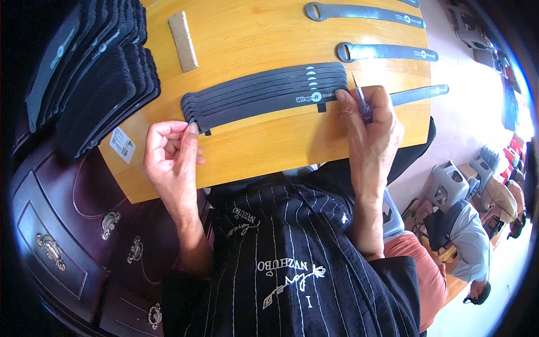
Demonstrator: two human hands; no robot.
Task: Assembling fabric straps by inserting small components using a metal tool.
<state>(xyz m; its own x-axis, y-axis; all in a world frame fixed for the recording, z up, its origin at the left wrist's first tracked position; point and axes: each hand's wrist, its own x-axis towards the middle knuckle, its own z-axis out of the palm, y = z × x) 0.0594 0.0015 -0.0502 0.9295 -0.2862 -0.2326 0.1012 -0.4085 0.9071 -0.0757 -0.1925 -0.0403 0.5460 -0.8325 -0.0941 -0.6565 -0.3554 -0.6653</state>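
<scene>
Black fabric strap stack (264, 92) lies on the wooden tabletop (264, 143), long axis left-to-right. Left hand (171, 149) pinches its near-left corner; right hand (375, 126), equally near, thumb at its right end, grips a pointed tool (364, 108).

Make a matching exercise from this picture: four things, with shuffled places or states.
Column one:
1. left hand
2. right hand
3. tan strip
4. white label

Column two:
a. on the table, left of the left hand
b. pinching at the left end of the fanned straps
c. beyond the fanned straps
d. holding a pointed tool

Pairs: 1-b, 2-d, 3-c, 4-a
</scene>
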